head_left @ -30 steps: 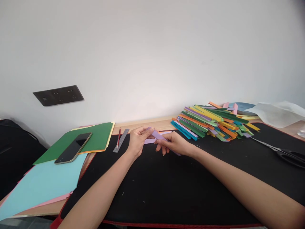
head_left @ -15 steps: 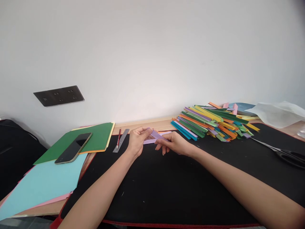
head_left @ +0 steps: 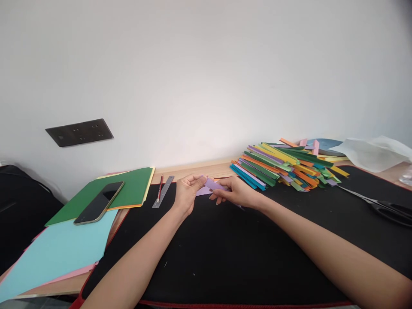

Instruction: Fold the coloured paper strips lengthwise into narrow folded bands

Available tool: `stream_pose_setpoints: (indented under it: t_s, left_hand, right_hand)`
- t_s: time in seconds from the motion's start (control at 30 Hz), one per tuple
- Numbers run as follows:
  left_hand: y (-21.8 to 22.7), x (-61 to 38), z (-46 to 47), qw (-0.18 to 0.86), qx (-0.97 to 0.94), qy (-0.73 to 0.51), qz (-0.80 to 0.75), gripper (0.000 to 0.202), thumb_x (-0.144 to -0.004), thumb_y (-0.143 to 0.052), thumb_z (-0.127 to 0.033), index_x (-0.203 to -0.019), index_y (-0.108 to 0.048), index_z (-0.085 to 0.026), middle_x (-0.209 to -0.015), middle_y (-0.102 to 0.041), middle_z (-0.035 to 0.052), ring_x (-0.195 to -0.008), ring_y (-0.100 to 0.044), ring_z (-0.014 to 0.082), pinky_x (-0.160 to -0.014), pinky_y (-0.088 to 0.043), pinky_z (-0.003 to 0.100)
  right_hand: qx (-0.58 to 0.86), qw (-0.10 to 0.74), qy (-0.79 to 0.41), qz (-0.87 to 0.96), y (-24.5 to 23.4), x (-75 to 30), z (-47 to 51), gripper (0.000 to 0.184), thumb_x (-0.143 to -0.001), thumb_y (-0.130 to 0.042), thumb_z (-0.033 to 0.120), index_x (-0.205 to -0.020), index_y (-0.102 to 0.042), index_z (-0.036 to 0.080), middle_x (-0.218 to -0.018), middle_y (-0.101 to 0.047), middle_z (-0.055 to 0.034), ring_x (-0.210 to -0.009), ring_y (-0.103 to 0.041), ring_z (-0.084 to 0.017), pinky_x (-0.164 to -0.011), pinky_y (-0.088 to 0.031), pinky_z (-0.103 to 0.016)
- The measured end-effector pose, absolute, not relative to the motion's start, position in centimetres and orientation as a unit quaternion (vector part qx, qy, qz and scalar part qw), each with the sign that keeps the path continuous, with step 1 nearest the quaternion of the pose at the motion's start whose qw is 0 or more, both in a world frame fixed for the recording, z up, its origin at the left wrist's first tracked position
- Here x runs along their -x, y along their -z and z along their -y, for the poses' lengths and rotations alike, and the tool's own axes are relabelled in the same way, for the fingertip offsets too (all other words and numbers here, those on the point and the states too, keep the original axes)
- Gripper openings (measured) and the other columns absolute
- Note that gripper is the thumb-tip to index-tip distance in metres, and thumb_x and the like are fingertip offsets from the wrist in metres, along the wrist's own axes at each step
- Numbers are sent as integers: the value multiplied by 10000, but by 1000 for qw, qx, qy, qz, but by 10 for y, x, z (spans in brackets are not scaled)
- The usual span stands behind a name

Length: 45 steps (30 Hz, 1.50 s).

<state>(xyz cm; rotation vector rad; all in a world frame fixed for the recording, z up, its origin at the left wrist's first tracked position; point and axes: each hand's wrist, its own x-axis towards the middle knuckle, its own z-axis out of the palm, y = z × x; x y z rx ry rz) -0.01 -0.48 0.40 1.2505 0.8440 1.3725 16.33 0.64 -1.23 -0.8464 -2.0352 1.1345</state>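
A narrow lilac paper strip (head_left: 212,183) is held at 12 o'clock over the black cloth-like mat with red edging (head_left: 241,257); directions are taken from the mat's centre, 12 o'clock toward the white wall (head_left: 206,86). The left hand (head_left: 186,192) has its grip clamped on the strip's upper end; the right hand (head_left: 237,192) has its grip clamped on the lower portion. A flat lilac paper piece (head_left: 203,191) lies behind the strip. At 1 o'clock rests a heap of folded multicoloured paper strips (head_left: 280,167). At 2 o'clock, a shallow blue dish-like object (head_left: 326,143) sits on the pale wooden desk (head_left: 199,165); it is partly hidden, and its contents cannot be determined. Black-handled metal scissors (head_left: 388,209) lie at 3 o'clock, a straight grey ruler (head_left: 165,192) at 10 o'clock.
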Motion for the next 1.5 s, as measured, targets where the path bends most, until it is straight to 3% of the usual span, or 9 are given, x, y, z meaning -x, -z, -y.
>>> stream_pose_setpoints:
  t_s: [0.23, 0.7, 0.93, 1.17, 1.37, 1.5]
  left_hand:
    - [3, -4, 6, 518, -534, -563, -360, 200, -645, -675, -306, -674, -648, -110, -657, -676, 61, -621, -612, 157, -707, -463, 308]
    - [2, -10, 4, 508, -489, -589, -395, 233, -575, -722, -319, -637, -635, -111, -602, -668, 44, -574, -620, 147, -732, -477, 332]
    - [2, 7, -4, 514, -516, -562, -393, 273, -607, -701, -348, -714, -637, -106, -637, -678, 62, -620, -645, 181, -727, -500, 347]
    - [-6, 14, -4, 526, -582, -466, -410, 326, -498, -766, -238, -768, -650, -98, -661, -683, 72, -621, -646, 192, -666, -517, 324]
    - [-8, 18, -5, 521, -616, -421, -415, 305, -548, -735, -207, -812, -624, -98, -649, -685, 82, -632, -661, 209, -632, -514, 302]
    - [-12, 26, -9, 521, -630, -412, -403, 413, -611, -697, -215, -980, -544, -112, -634, -687, 89, -644, -666, 225, -678, -509, 352]
  right_hand:
    - [339, 349, -436, 757, 12, -156, -4, 360, -761, -527, 452, -731, -645, 113, -721, -682, -78, -609, -635, -148, -625, -501, -267]
    - [334, 319, -456, 761, 5, -164, -5, 293, -758, -532, 397, -734, -620, 119, -762, -695, -88, -622, -639, -152, -623, -504, -273]
    - [350, 306, -444, 766, 10, -168, -7, 298, -753, -531, 395, -715, -631, 116, -717, -689, -83, -603, -637, -153, -603, -508, -272]
    - [348, 291, -477, 753, 17, -172, -11, 309, -733, -562, 427, -702, -600, 122, -745, -694, -91, -617, -644, -159, -588, -506, -270]
    - [347, 273, -498, 747, 13, -172, -8, 292, -737, -572, 406, -724, -593, 114, -752, -694, -96, -631, -650, -158, -604, -509, -274]
    - [346, 261, -504, 747, 9, -174, -7, 279, -756, -556, 383, -734, -588, 107, -768, -694, -107, -646, -653, -155, -611, -507, -265]
